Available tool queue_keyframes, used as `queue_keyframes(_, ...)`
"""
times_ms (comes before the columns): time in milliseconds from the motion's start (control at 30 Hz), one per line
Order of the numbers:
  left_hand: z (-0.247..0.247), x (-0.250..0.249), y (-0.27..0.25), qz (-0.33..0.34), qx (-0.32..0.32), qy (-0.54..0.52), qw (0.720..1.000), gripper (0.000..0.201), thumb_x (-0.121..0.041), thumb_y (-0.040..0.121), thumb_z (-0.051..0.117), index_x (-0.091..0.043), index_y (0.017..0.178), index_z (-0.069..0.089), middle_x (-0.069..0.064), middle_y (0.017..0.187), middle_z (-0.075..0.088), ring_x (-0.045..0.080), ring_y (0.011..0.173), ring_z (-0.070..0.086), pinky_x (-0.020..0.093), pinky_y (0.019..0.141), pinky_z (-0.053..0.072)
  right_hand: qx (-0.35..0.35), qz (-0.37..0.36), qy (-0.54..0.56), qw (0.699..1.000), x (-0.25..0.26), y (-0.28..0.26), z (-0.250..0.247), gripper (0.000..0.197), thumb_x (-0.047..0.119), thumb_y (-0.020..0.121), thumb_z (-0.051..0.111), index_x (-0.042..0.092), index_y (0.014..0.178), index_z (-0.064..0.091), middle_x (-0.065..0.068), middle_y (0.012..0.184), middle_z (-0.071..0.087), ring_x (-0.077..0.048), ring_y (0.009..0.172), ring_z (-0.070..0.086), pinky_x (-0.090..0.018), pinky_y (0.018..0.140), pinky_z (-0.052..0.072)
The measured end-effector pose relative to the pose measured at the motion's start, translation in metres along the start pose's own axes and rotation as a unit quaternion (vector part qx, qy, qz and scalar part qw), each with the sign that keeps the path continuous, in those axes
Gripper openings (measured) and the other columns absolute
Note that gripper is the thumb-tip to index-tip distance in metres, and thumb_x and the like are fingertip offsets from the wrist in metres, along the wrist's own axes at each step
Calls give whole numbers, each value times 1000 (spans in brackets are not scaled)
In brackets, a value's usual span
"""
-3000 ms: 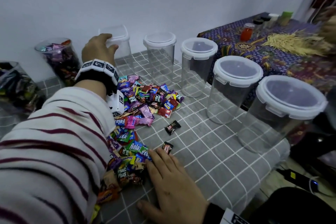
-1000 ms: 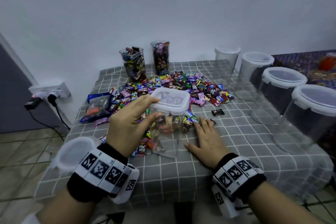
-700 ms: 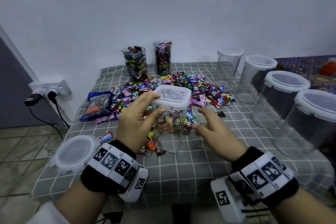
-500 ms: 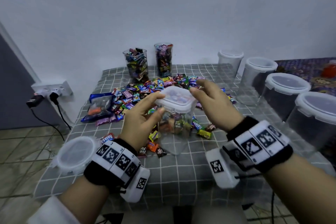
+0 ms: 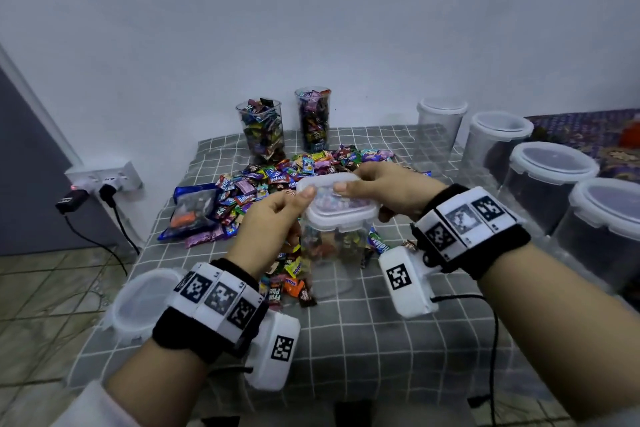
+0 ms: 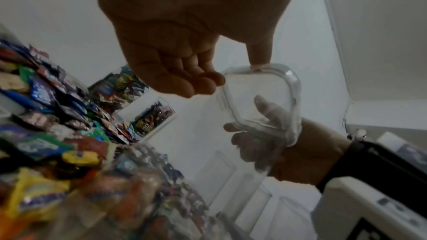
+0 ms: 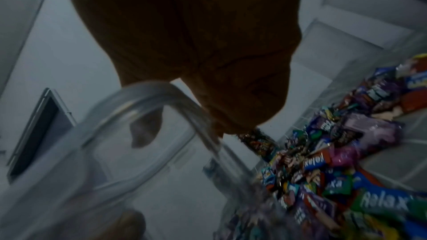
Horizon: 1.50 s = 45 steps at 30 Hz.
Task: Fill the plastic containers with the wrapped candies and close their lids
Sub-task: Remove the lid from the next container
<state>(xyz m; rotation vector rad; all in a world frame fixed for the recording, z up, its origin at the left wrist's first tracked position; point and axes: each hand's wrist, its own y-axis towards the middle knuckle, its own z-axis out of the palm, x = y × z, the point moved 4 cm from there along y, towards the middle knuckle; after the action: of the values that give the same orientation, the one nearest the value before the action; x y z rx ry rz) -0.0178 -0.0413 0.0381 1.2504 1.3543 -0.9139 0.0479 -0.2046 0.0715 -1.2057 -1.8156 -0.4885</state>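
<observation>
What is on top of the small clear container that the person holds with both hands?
A white square lid sits on the container. The left hand and the right hand hold its edges. Whether its clips are latched cannot be seen; the fingers cover them.

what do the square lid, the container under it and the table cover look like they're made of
Square lid: likely flexible plastic, milky and translucent, matte; candy colours show blurred through it.
Container: clear hard plastic, glossy; wrappers behind it read sharply.
Table cover: seemingly woven cloth, grey with a white grid, matte; it drapes and wrinkles at the edges.
Both the left hand and right hand grip the lid.
</observation>
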Motion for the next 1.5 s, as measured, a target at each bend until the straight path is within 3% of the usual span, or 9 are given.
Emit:
queue_keyframes(133, 4, 4, 4, -68, 13, -72, 995, 29, -37, 88, 57, -14, 70, 56, -6, 50, 48, 7, 42, 43, 17, 40, 38, 10, 12, 48, 999, -6, 3, 6, 25, 36, 87, 63, 14, 88, 52, -1, 64, 52, -12, 47, 44, -22, 41, 34)
queue_keyframes(400, 3, 8, 4, -134, 32, -154, 978, 26, -33, 91, 53, -19, 69, 55, -5, 52, 38, 7, 44, 39, 22, 51, 30, -44, -17, -44, 998, 1, 8, 6, 37, 48, 79, 68, 16, 82, 50, 2, 70, 53, -10, 54, 47, -21, 44, 36)
queue_keyframes(533, 5, 5, 7, -120, 10, -180, 976, 20, -21, 90, 55, -19, 70, 52, -9, 46, 37, 4, 40, 38, 32, 67, 39, -58, -72, -75, 993, 8, 5, 9, 45, 43, 82, 66, 15, 115, 53, -1, 107, 58, -14, 90, 56, -28, 75, 47)
queue_keyframes(600, 5, 4, 8, -114, -1, -185, 976, 15, -19, 88, 56, -18, 73, 54, -8, 49, 40, 4, 41, 39, 33, 68, 40, -57, -97, -101, 988, 11, 2, 14, 47, 37, 88, 61, 13, 127, 51, -6, 125, 55, -19, 111, 53, -37, 97, 44)
queue_keyframes(667, 4, 5, 7, -98, -7, -166, 981, 11, -25, 88, 58, -17, 80, 57, -5, 59, 49, 6, 48, 45, 29, 63, 42, -60, -105, -106, 987, 14, -1, 18, 45, 33, 91, 57, 12, 129, 50, -7, 128, 54, -21, 116, 52, -39, 102, 40)
queue_keyframes(867, -5, 5, -9, -19, -47, -46, 998, 43, -52, 72, 58, -10, 78, 52, 2, 60, 44, 12, 48, 41, 21, 46, 34, -61, -61, -174, 981, 17, -3, 9, 43, 48, 86, 59, 6, 95, 63, 5, 76, 50, -16, 75, 48, -28, 62, 35)
queue_keyframes(1067, -8, 0, -15, -21, -33, -2, 999, 44, -36, 80, 66, 8, 77, 61, 1, 48, 50, 11, 39, 41, 17, 40, 34, 47, 43, 2, 998, 0, 7, 11, 35, 44, 82, 66, 12, 92, 55, -9, 81, 54, -21, 67, 52, -29, 63, 41)
queue_keyframes(1167, -9, 0, -12, -50, -18, -18, 998, 39, -35, 81, 65, 2, 72, 60, -2, 46, 54, 8, 36, 42, 15, 37, 34, 78, 60, 51, 994, -6, 6, 13, 39, 47, 74, 72, 14, 89, 57, -7, 76, 57, -16, 59, 54, -24, 55, 43)
queue_keyframes(1500, -4, 3, 2, -105, 16, -74, 992, 31, -36, 86, 60, -11, 67, 55, -5, 48, 55, 6, 38, 43, 15, 38, 36, 8, 63, 107, 992, -10, -1, 9, 34, 38, 82, 68, 16, 62, 51, 7, 41, 51, -8, 35, 43, -15, 34, 29)
